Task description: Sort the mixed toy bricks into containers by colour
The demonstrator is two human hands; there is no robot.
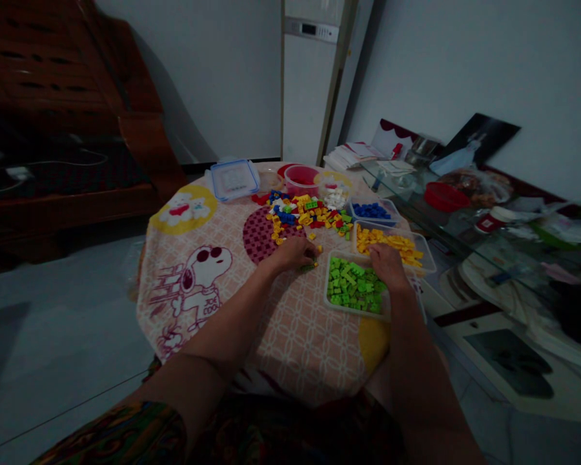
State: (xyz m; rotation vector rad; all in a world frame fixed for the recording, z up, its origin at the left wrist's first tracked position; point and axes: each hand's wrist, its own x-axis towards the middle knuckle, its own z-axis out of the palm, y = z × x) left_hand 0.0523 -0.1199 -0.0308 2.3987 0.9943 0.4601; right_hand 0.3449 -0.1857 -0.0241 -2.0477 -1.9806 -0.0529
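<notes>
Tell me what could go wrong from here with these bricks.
The right hand is where the yellow-brick box and green-brick box meet, so a brick might drop into the wrong one.

The yellow-brick box sits near the table's right edge; a bump could tip it off.

The left hand is close to the mixed pile and might scatter loose bricks.

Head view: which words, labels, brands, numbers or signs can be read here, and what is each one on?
"JOE COOL": on the dog's shirt, printed on the tablecloth.
Too small or blurred to read: the marks on the blue-rimmed lid, the tall unit's panel and the red-and-white cup.
</notes>
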